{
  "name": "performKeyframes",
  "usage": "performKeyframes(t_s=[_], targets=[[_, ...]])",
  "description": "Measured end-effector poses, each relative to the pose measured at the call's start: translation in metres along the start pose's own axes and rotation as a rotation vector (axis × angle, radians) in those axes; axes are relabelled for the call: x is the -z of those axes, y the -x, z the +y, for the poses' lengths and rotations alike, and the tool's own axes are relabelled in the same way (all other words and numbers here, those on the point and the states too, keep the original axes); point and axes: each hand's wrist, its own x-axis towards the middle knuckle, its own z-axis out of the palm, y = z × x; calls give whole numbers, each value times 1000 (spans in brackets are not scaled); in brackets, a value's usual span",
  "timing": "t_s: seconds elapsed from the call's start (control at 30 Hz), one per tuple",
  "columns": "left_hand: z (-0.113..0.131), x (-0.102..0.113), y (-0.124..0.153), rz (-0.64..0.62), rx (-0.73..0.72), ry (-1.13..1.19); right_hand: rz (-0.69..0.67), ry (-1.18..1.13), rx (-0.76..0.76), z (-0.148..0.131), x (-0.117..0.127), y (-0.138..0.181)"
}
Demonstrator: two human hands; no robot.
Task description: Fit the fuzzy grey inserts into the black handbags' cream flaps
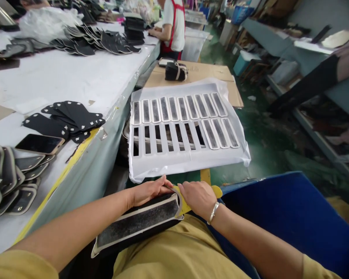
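Against my body lies a stack of long black panels (139, 221) with pale edges. At its right end one thin panel's end (178, 203) curls up between my hands. My left hand (151, 190) is closed, fingertips pinching at this curled end, with the palm along the stack's far side. My right hand (199, 198) wraps round a flat yellow tool (217, 191) with a rounded end, its other end reaching to the curled panel. What the right fingertips touch is partly hidden.
Ahead, a white slotted sheet (159, 162) bears several pale-edged panels; some slots are open. Cardboard (215, 73) lies behind it with a tied black bundle (176, 71). The left table (104, 77) holds black pieces and a phone (40, 143). A blue bin (291, 217) stands right; a co-worker (174, 31) is beyond.
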Motion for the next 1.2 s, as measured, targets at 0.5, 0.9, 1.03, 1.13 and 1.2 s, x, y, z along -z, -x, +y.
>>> performKeyframes(t_s=[0.5,0.9,1.03,1.13,1.2], targets=[[-19,18,-20,6,129,126,-4,36,68,-5,3,-2],[-26,23,-30,-26,108,284,52,18,54,-2,3,-16],[-27,22,-33,-2,120,309,47,26,177,2,4,-23],[-24,17,-30,56,148,268,49,41,258,5,5,-27],[-22,16,-26,77,152,196,68,57,294,6,5,-30]])
